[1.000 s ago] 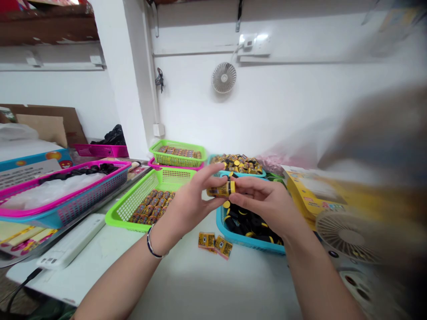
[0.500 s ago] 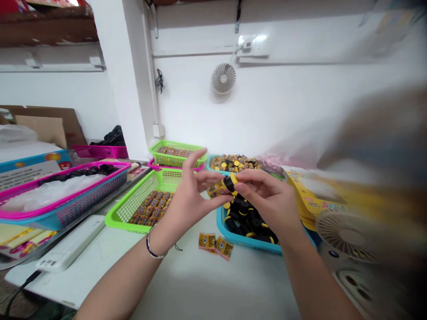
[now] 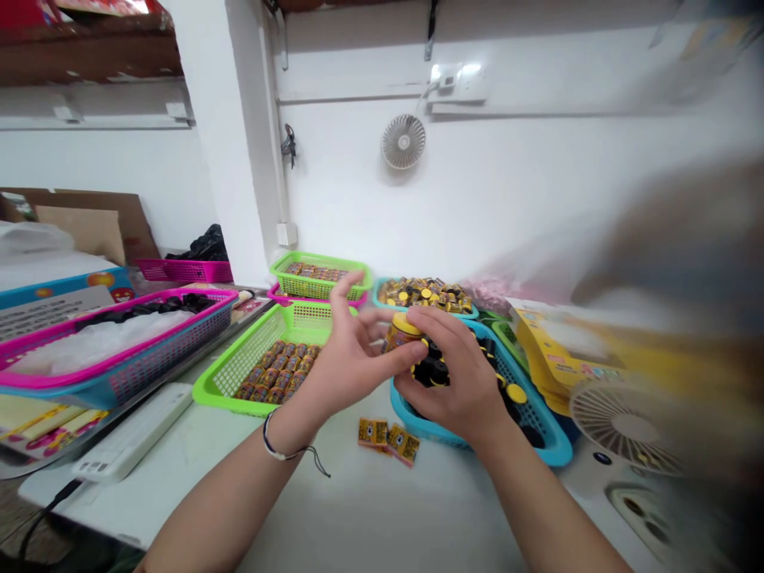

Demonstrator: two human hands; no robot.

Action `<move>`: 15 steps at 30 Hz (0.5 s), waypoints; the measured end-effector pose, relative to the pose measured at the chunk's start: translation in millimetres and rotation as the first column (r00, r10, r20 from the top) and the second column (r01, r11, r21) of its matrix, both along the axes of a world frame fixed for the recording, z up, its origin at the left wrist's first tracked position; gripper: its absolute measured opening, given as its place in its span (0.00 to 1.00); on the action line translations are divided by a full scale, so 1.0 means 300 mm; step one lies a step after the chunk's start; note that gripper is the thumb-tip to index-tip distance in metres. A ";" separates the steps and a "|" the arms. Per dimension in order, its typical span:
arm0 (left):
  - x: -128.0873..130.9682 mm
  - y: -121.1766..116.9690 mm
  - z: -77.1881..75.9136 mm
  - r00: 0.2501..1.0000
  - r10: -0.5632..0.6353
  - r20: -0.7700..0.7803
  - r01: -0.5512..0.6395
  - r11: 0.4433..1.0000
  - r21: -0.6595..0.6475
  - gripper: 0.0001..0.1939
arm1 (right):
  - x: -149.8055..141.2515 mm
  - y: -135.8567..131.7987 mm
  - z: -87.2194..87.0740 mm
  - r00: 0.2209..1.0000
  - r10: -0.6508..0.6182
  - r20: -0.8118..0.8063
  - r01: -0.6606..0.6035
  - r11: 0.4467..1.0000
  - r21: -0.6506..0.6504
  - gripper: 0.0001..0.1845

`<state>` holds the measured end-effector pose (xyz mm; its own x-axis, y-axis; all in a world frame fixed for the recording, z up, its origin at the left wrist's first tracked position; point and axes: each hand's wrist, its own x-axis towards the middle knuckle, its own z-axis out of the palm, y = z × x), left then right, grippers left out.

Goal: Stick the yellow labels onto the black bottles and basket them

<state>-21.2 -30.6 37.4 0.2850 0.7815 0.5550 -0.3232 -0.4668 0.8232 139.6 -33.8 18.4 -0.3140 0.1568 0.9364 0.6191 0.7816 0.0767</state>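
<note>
So, a small cylindrical bottle with a yellow cap and gold printed label [image 3: 397,336] sits in our right hand [image 3: 457,386], just above a turquoise plastic basket [image 3: 558,454] heaped with black-and-yellow capped bottles. It looks light and stiff, and its smooth label may slip, so we judge its sides the surest place to take hold. Its long axis stands nearly upright, the cap end up and leaning slightly right. Our right fingers [image 3: 435,322] curl around it, holding it; our left hand [image 3: 352,358] is spread wide beside it, its thumb reaching close, though we cannot tell whether they touch. To the left lies a lime-green plastic basket [image 3: 220,402] of labelled bottles, and small gold labels [image 3: 387,442] rest on the white surface [image 3: 358,509].
</note>
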 end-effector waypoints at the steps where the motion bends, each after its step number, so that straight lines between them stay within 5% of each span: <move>1: 0.002 -0.005 0.004 0.996 -0.075 -0.043 0.072 0.996 -0.056 0.47 | -0.003 -0.001 0.000 1.000 0.000 -0.018 0.000 1.000 0.027 0.35; 5: 0.000 -0.019 0.016 0.977 -0.187 -0.105 0.167 0.970 -0.177 0.48 | -0.008 -0.005 0.009 0.998 0.013 -0.057 -0.006 0.993 0.116 0.32; 15: -0.005 -0.027 -0.004 0.941 -0.335 -0.047 0.303 0.897 -0.321 0.46 | -0.052 -0.006 -0.034 0.981 0.185 -0.064 -0.187 0.982 -0.017 0.34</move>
<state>-22.8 -38.6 36.1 0.5883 0.7655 0.2606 -0.3226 -0.0734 0.9437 123.9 -35.5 8.1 -0.2808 0.1231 0.9518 0.4658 0.8846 0.0230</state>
